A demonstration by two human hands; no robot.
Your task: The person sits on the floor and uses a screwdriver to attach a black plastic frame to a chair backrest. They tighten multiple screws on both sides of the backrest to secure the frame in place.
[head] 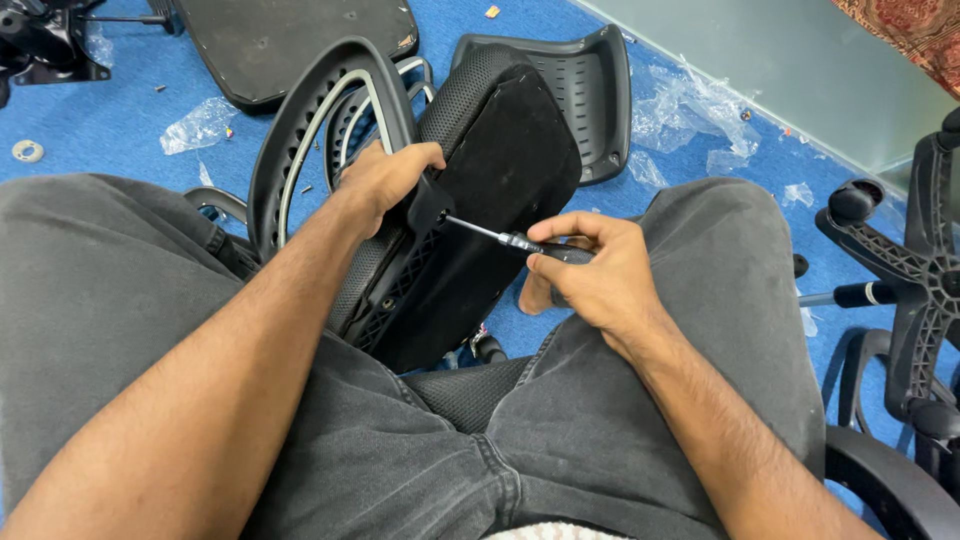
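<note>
The person sat with legs apart in dark grey jeans (600, 420), both forearms reaching forward over the thighs. The right hand (590, 275) was closed around the dark handle of a screwdriver (500, 238), thumb and forefinger pinched along its neck, the thin metal shaft pointing left and slightly up. Its tip met a small black bracket (428, 205) on the edge of a black mesh chair backrest (480, 200), which stood tilted between the knees with its padded fabric face turned to the right. The left hand (385, 180) was wrapped over the top of that bracket and the backrest's frame, fingers curled and gripping firmly, holding the part against the tool.

Just behind the backrest leaned a curved black plastic frame (300, 130) with a pale strip running along its slots. Farther back on the blue carpet (110, 120) lay a black perforated plastic shell (590, 90) and a flat black seat base (290, 40). Scraps of clear plastic wrap (690, 110) were scattered about the floor. At the far right stood a black star-shaped chair base (920, 290) with a caster.
</note>
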